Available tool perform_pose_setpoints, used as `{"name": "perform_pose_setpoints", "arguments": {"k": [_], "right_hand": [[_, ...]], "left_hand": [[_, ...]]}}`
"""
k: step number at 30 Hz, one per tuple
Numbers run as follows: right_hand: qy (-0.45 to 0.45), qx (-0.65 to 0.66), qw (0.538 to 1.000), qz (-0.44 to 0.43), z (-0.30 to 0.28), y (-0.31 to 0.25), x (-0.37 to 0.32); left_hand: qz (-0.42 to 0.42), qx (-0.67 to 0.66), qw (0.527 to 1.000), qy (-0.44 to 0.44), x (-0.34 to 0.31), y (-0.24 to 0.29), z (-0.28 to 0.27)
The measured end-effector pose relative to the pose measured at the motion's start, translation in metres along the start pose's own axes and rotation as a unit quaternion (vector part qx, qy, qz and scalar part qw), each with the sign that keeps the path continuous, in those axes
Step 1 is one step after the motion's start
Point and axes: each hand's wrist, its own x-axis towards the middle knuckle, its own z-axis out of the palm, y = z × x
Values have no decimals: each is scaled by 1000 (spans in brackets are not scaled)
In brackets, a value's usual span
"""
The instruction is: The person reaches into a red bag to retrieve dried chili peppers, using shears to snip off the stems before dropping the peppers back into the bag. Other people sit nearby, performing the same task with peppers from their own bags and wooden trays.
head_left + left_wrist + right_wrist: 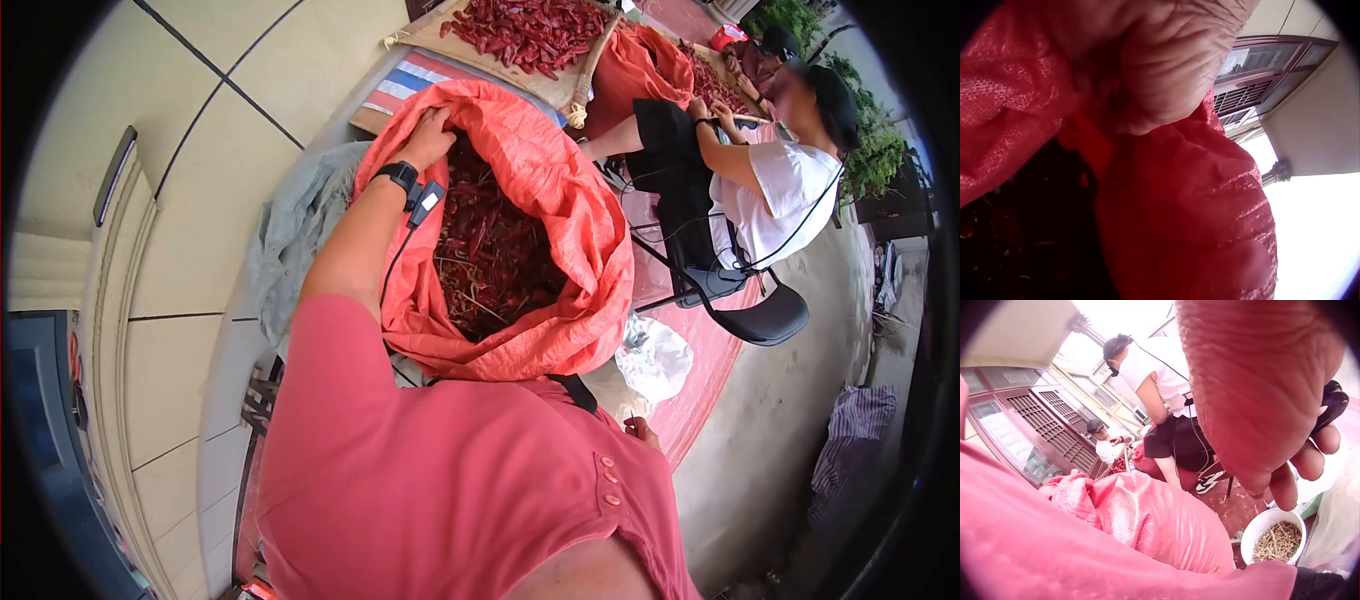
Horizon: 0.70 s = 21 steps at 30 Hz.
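Observation:
A large red woven sack (595, 255) stands wide-mouthed in front of my body, with dark red dried chilies (485, 235) and pale stalks inside. At its far left rim my left hand (428, 140) grips the folded fabric. The left wrist view has the palm (1172, 69) close against the sack (1172, 187), its fingers mostly hidden. Low by my right side, my right hand (643, 432) holds scissors, whose black looped handle (1333, 407) shows beside the curled fingers. Their blades are largely hidden.
A white bucket (1247, 540) of cut stalks stands beside the sack. Chilies lie on a board (430, 35) beyond. A person in a white shirt (770, 190) sits at the right near a black folding chair (765, 315); another works behind. A grey-blue bag (300, 240) lies left.

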Motion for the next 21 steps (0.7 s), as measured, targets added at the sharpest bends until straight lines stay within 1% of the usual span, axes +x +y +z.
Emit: {"name": "perform_pose_setpoints", "arguments": {"k": [1, 2, 4, 5, 6, 8, 9, 10, 11, 14, 15, 18, 19, 21], "right_hand": [[-9, 8, 1000, 12, 4, 1, -1], [-14, 23, 999, 42, 9, 3, -3], [-22, 55, 993, 101, 19, -11, -15], [-19, 100, 988, 115, 12, -38, -27], [-18, 104, 989, 103, 14, -32, -24], [-19, 111, 991, 79, 18, -19, -16], [-7, 68, 995, 72, 13, -31, -19], [5, 25, 998, 66, 2, -58, -26], [17, -18, 998, 61, -5, -74, -30], [32, 11, 999, 0, -5, -51, 0], [38, 15, 999, -15, -3, -46, 8], [51, -49, 996, -57, -13, -98, -2], [49, -33, 996, -66, -13, -96, 3], [40, -4, 996, -82, -9, -92, 10]], "left_hand": [[5, 12, 1000, -13, 0, 2, 5], [-15, 35, 997, -63, -11, 5, 14], [-26, 129, 991, 22, -40, 13, 40], [-16, 174, 983, 53, -58, 37, 39], [-6, 220, 972, 85, -77, 61, 36], [74, 233, 959, 143, -109, 76, 44], [69, 237, 962, 113, -123, 76, 52], [65, 240, 965, 83, -135, 74, 63], [-7, 212, 977, 20, -142, 72, 75], [-192, 142, 971, -2, -140, 72, 87], [-195, 118, 973, -30, -136, 72, 86], [-167, 103, 979, -56, -135, 59, 97], [-193, 54, 978, -61, -135, 59, 102], [-211, 31, 976, -44, -149, 57, 107]]}}
